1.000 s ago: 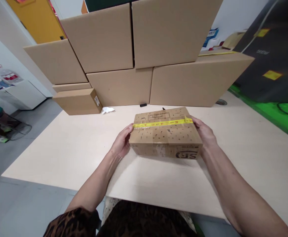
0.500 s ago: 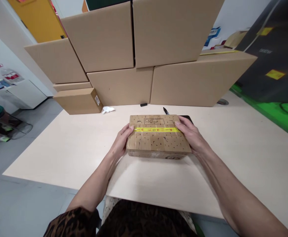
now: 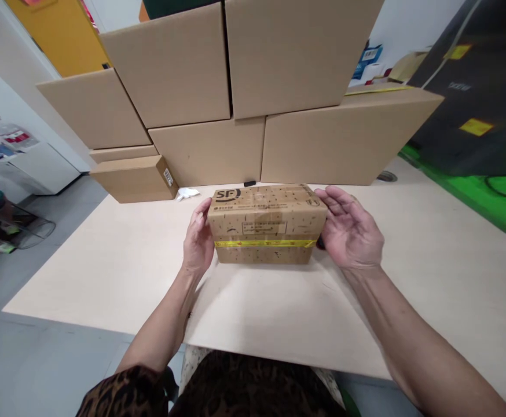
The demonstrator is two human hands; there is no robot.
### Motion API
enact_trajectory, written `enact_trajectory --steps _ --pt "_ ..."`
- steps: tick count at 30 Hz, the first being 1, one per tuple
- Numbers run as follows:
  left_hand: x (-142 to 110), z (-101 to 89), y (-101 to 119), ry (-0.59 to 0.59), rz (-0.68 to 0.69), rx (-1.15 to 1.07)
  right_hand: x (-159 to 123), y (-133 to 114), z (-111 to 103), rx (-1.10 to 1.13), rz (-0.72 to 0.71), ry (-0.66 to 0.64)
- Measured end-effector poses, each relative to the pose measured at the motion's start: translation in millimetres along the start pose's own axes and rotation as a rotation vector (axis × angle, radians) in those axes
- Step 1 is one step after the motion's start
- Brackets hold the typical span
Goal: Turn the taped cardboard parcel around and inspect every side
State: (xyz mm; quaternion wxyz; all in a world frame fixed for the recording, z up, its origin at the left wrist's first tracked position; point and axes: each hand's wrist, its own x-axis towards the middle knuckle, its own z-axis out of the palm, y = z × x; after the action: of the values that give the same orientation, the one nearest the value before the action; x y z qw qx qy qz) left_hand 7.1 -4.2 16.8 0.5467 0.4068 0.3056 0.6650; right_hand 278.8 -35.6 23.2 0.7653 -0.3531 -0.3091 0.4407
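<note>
A small cardboard parcel (image 3: 266,223) with black speckles, an SF logo and a band of yellow tape stands tilted up on its edge on the pale table (image 3: 118,272), its taped face toward me. My left hand (image 3: 198,240) presses flat against its left end, fingers up along the side. My right hand (image 3: 351,234) is at its right end, fingers spread and stretched, palm facing the box and touching it near the top corner.
A wall of large plain cardboard boxes (image 3: 235,98) stands along the table's far edge, with a smaller labelled box (image 3: 134,178) at its left. A crumpled white scrap (image 3: 187,193) and a small black object (image 3: 249,183) lie before them. Green floor lies to the right.
The parcel was lying flat with the taped face up; it has been tipped up onto its edge so the taped face now faces me. My right hand has loosened and spread.
</note>
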Motion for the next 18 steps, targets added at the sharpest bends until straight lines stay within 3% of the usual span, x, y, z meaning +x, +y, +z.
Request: enact_trajectory --steps 6,9,12,18 --pt "6 -2.8 2 0.002 0.043 0.027 6 3 -6 0.021 0.040 0.043" --pt "4 -2.5 -4 -0.012 -0.073 0.117 8 17 -7 -0.018 0.107 0.087" --pt "1 0.3 -9 -0.072 -0.162 0.176 6 28 -4 -0.042 0.148 0.042" --pt "5 -2.1 -2 -0.016 -0.008 0.013 5 21 -5 0.019 0.093 0.019"
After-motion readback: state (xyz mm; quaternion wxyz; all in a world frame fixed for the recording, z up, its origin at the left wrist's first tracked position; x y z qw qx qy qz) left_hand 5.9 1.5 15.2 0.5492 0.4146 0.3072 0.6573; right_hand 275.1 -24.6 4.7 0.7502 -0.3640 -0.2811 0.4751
